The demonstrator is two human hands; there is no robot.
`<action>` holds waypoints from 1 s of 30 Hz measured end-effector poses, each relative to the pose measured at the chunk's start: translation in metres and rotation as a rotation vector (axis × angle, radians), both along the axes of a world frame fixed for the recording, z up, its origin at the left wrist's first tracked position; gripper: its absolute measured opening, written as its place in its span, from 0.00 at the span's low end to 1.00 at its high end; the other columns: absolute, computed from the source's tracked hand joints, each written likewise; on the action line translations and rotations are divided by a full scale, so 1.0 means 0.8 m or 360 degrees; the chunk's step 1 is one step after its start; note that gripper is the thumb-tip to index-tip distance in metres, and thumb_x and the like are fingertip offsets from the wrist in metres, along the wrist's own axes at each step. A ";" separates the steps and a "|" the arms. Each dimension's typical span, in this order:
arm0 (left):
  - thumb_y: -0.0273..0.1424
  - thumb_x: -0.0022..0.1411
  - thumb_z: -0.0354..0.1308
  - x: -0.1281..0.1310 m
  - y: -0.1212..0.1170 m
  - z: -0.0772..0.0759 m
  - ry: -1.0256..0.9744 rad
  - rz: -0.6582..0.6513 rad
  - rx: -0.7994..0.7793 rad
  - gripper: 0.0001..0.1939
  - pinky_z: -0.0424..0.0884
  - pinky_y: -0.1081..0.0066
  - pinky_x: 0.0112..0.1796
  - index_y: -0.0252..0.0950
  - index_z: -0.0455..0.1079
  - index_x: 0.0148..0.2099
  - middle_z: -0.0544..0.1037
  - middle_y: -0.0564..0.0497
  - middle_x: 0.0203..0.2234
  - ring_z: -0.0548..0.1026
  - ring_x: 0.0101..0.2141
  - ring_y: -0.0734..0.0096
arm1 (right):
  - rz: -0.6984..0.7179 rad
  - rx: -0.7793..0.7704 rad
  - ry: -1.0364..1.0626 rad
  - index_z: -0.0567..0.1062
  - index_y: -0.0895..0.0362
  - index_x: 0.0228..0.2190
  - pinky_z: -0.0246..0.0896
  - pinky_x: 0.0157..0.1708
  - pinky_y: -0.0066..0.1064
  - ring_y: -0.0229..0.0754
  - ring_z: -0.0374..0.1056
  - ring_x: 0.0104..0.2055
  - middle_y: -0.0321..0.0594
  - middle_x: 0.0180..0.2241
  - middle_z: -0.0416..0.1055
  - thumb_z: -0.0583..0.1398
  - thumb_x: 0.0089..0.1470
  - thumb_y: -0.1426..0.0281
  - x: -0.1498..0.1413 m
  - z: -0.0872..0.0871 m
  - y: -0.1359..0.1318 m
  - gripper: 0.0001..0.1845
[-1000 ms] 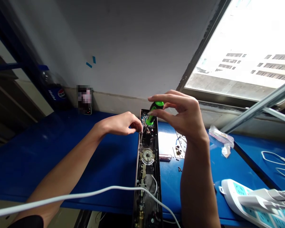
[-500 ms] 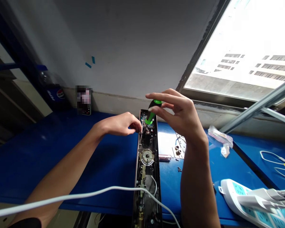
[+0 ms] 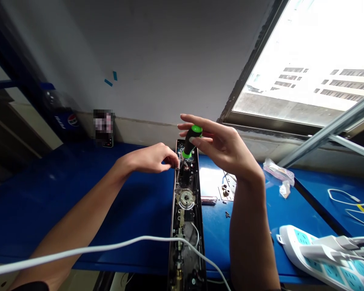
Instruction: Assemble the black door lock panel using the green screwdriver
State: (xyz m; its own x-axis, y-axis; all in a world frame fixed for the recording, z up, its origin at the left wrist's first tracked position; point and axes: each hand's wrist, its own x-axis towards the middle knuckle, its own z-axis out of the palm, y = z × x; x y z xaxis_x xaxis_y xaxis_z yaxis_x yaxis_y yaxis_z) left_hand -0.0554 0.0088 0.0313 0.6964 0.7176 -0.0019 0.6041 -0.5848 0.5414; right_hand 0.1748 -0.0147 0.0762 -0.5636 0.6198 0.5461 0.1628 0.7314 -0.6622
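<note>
A long, narrow black housing [image 3: 187, 246] lies open in front of me, showing a circuit board, wires, a round metal disc and lock-like metal parts. My right hand [image 3: 223, 141] grips a green-and-black screwdriver [image 3: 191, 141] between thumb and fingers, its shaft slanting down into the far part of the housing. The exact spot its tip touches is hard to make out. My left hand [image 3: 160, 157] rests at the housing's left edge, fingers curled and pinched by the wires; whatever they hold is hidden.
Small dark screws [image 3: 227, 214] and a metal plate with parts [image 3: 226, 190] lie on the blue table [image 3: 133, 218]. A white cable [image 3: 118, 245] crosses over the housing. A power strip [image 3: 294, 246] sits right; a cola bottle [image 3: 62, 115] and a phone [image 3: 108, 140] stand at the back left.
My right hand's fingers have shifted and straightened around the screwdriver, whose handle stands slightly differently. My left hand stays at the housing edge. The whole view has moved slightly.
</note>
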 end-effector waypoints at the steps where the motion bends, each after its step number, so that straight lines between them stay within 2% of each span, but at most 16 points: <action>1: 0.20 0.59 0.57 0.000 0.000 0.000 -0.0003 0.0000 -0.0004 0.17 0.72 0.74 0.43 0.38 0.82 0.46 0.85 0.52 0.40 0.82 0.40 0.68 | -0.0022 0.0016 0.0016 0.75 0.49 0.60 0.76 0.53 0.40 0.45 0.76 0.52 0.38 0.51 0.79 0.61 0.63 0.70 0.000 -0.001 0.001 0.24; 4: 0.21 0.59 0.57 0.000 -0.002 0.001 -0.0002 0.0009 -0.0012 0.17 0.72 0.74 0.43 0.38 0.82 0.45 0.85 0.53 0.40 0.81 0.41 0.68 | -0.0210 0.0232 0.0064 0.82 0.51 0.50 0.77 0.48 0.38 0.43 0.77 0.46 0.38 0.45 0.80 0.67 0.58 0.67 -0.002 -0.003 0.005 0.18; 6: 0.22 0.59 0.57 -0.001 -0.002 0.002 -0.0003 0.0013 -0.0019 0.16 0.72 0.74 0.44 0.38 0.82 0.45 0.85 0.53 0.40 0.81 0.41 0.68 | -0.0287 0.0333 0.0065 0.83 0.52 0.47 0.78 0.44 0.36 0.44 0.76 0.46 0.39 0.45 0.80 0.70 0.55 0.65 -0.003 -0.003 0.007 0.17; 8: 0.22 0.59 0.57 -0.001 -0.002 0.001 -0.0009 0.0002 -0.0021 0.15 0.72 0.74 0.44 0.38 0.81 0.45 0.85 0.52 0.40 0.81 0.41 0.68 | -0.0251 0.0294 0.0047 0.81 0.51 0.52 0.78 0.45 0.37 0.45 0.76 0.49 0.39 0.48 0.79 0.67 0.59 0.65 -0.003 -0.002 0.006 0.20; 12: 0.26 0.59 0.59 -0.005 0.000 -0.005 -0.0036 -0.0012 -0.0095 0.14 0.73 0.72 0.43 0.39 0.77 0.47 0.84 0.52 0.41 0.81 0.41 0.66 | -0.0005 0.0056 -0.0004 0.73 0.49 0.62 0.76 0.54 0.41 0.48 0.74 0.58 0.38 0.58 0.75 0.59 0.63 0.71 0.001 0.003 -0.002 0.26; 14: 0.28 0.59 0.60 -0.006 0.002 -0.009 -0.0031 0.0027 -0.0167 0.14 0.74 0.71 0.42 0.40 0.75 0.49 0.83 0.52 0.42 0.81 0.41 0.64 | 0.0046 0.0035 0.0025 0.74 0.49 0.61 0.75 0.55 0.40 0.47 0.75 0.56 0.37 0.56 0.77 0.60 0.62 0.72 0.000 0.003 -0.004 0.26; 19: 0.30 0.58 0.60 -0.004 0.011 -0.021 -0.0125 0.0027 -0.0311 0.14 0.74 0.69 0.44 0.38 0.73 0.47 0.81 0.50 0.44 0.80 0.44 0.62 | -0.0052 0.0133 0.0113 0.82 0.51 0.48 0.76 0.53 0.39 0.46 0.76 0.52 0.37 0.48 0.80 0.66 0.58 0.70 -0.003 -0.001 0.000 0.16; 24: 0.30 0.56 0.61 -0.001 0.018 -0.028 -0.0332 -0.0010 -0.0555 0.11 0.74 0.68 0.43 0.35 0.71 0.43 0.80 0.48 0.40 0.79 0.41 0.63 | 0.0060 0.0003 0.0038 0.77 0.50 0.57 0.75 0.55 0.43 0.48 0.74 0.58 0.39 0.54 0.77 0.63 0.59 0.72 0.004 0.000 -0.002 0.24; 30: 0.33 0.58 0.62 0.004 0.017 -0.025 -0.0335 0.0079 -0.0641 0.09 0.72 0.69 0.43 0.35 0.72 0.41 0.80 0.49 0.38 0.78 0.40 0.64 | -0.0071 0.0100 0.0000 0.81 0.52 0.47 0.77 0.50 0.37 0.44 0.75 0.49 0.38 0.46 0.77 0.68 0.55 0.72 0.005 0.000 0.002 0.17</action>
State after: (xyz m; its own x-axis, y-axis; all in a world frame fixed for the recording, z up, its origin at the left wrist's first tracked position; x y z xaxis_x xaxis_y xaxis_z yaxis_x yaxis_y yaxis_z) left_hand -0.0522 0.0225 0.0115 0.6763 0.7213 -0.1498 0.4787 -0.2758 0.8335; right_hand 0.1790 -0.0135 0.0758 -0.5363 0.6088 0.5847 0.1960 0.7636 -0.6153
